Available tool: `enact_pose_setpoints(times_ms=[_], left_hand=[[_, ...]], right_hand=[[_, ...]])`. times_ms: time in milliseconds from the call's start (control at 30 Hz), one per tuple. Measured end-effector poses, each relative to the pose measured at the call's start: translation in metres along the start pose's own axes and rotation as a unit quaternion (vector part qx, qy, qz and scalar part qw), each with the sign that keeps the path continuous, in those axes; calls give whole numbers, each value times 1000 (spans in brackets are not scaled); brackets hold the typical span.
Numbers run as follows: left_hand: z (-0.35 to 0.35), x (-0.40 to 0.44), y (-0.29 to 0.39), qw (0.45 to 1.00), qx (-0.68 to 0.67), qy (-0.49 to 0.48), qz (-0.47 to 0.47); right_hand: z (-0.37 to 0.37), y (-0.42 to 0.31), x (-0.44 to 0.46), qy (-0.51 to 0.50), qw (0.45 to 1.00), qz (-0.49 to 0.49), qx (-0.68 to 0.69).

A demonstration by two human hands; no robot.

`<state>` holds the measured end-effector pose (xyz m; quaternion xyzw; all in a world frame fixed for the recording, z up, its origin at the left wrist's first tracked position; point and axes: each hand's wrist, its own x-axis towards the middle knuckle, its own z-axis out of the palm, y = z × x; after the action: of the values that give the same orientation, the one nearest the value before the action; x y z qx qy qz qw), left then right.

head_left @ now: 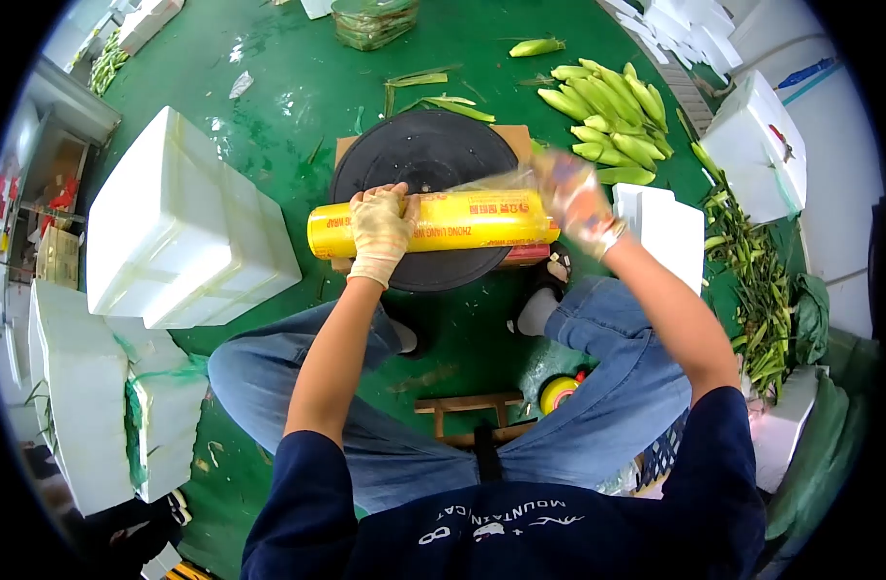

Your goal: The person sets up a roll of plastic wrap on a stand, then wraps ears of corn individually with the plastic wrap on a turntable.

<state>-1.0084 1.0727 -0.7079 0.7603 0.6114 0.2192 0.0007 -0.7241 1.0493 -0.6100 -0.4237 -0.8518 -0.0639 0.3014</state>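
A yellow roll of plastic wrap point(481, 220) with red print lies level over a round black disc point(414, 145). My left hand point(379, 230), in a pale glove, is closed around the roll left of its middle. At the roll's right end is my right hand point(576, 201), gloved and smeared by motion. A clear strip of plastic film point(506, 181) stretches from the roll to that hand, whose fingers appear closed on it. Under the disc, part of a cardboard box point(513, 138) shows; the disc hides most of it.
Corn cobs in green husks point(612, 116) are heaped at the upper right. White foam boxes point(187, 232) stand to the left, with another foam box point(757, 145) at the far right. Loose husks point(752, 280) lie along the right side. A yellow tape roll point(559, 393) sits between my legs.
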Motion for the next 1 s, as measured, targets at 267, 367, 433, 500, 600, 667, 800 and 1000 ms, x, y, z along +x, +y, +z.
enact_pose_setpoints(times_ms=[267, 367, 433, 500, 600, 667, 800, 1000], left_hand=[[-18, 20, 38, 998, -27, 55, -4], [-10, 31, -26, 988, 69, 140, 10], [-21, 28, -51, 986, 25, 167, 4], [-24, 21, -42, 976, -88, 197, -27], [-53, 0, 35, 982, -136, 106, 76], [-25, -14, 55, 992, 75, 66, 71], [-17, 0, -43, 979, 186, 82, -15], [-142, 55, -50, 953, -43, 301, 3]], right_hand=[[-65, -30, 96, -45, 978, 107, 172], [-71, -26, 77, 15, 978, 140, 155], [-79, -7, 72, -28, 924, 309, 222], [-66, 12, 66, 0, 922, 313, 228], [-56, 10, 75, 11, 926, 308, 218], [-54, 11, 78, 21, 924, 304, 232], [-75, 21, 68, 37, 876, 345, 334], [-82, 63, 34, 55, 888, 381, 251]])
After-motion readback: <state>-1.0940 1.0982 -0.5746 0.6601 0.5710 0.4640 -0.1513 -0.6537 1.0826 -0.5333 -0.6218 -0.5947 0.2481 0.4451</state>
